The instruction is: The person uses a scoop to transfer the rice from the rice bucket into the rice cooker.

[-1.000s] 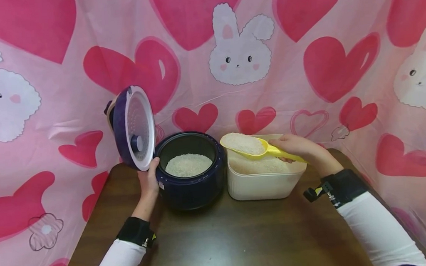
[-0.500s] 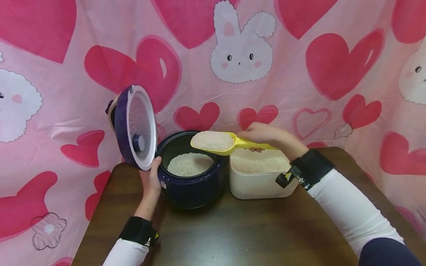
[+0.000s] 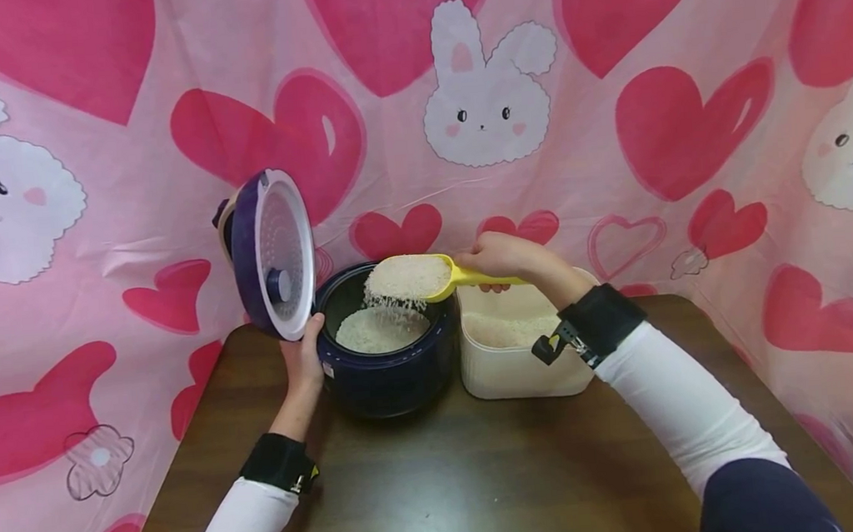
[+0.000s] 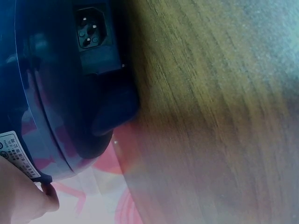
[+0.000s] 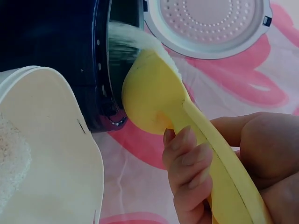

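Note:
In the head view, my right hand (image 3: 501, 258) grips the handle of a yellow scoop (image 3: 465, 275), its fingers wrapped round it in the right wrist view. White rice (image 3: 406, 276) heaps in the scoop and pours over its front edge. Below is a dark blue rice cooker (image 3: 391, 386), its lid (image 3: 275, 257) standing raised; a mound of rice (image 3: 382, 329) lies in its pot. My left hand (image 3: 302, 363) holds the cooker's left side near the lid's base, thumb at the rim. The left wrist view shows part of that hand beside a label (image 4: 18, 154) on the cooker.
A cream bin (image 3: 521, 375) with rice inside stands close to the cooker's right on the brown wooden table (image 3: 443, 482). A pink cloth (image 3: 388, 160) with hearts and rabbits hangs behind. The cooker's power socket (image 4: 91, 28) shows in the left wrist view.
My right hand has carried the full scoop leftward from over the bin to over the cooker. Rice now falls from it into the pot. My left hand stays in place.

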{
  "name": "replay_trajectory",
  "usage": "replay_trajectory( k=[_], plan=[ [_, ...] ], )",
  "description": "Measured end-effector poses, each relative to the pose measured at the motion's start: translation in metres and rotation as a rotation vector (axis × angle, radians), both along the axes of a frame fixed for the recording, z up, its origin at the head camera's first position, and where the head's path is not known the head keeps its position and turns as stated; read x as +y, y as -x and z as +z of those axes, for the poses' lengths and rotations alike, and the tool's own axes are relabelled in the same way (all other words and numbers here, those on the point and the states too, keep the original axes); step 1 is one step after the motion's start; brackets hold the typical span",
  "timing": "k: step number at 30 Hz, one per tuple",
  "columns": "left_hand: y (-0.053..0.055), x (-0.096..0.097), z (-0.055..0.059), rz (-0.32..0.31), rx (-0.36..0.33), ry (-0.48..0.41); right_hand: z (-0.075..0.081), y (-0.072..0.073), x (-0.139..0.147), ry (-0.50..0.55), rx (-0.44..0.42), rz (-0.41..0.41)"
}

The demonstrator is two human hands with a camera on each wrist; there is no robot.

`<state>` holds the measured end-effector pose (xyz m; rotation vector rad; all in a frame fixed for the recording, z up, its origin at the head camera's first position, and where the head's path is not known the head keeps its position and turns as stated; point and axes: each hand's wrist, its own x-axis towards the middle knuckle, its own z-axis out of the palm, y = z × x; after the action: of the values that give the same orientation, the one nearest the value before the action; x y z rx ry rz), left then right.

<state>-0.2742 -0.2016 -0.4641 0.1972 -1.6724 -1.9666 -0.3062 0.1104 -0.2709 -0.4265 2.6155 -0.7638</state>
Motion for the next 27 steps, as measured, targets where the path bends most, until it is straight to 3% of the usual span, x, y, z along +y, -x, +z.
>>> replay_trajectory(
  k=[6, 15, 27],
  plan=[
    [-0.002, 0.0, -0.001, -0.004, -0.022, 0.01, -0.003, 0.001, -0.006, 0.002, 0.006, -0.007],
    [-0.004, 0.003, -0.002, -0.02, -0.018, 0.013, -0.005, 0.0, -0.008, -0.033, 0.091, 0.023],
    [-0.001, -0.001, 0.001, -0.011, 0.037, 0.015, 0.002, -0.001, -0.013, -0.09, 0.188, 0.016]
  ],
)
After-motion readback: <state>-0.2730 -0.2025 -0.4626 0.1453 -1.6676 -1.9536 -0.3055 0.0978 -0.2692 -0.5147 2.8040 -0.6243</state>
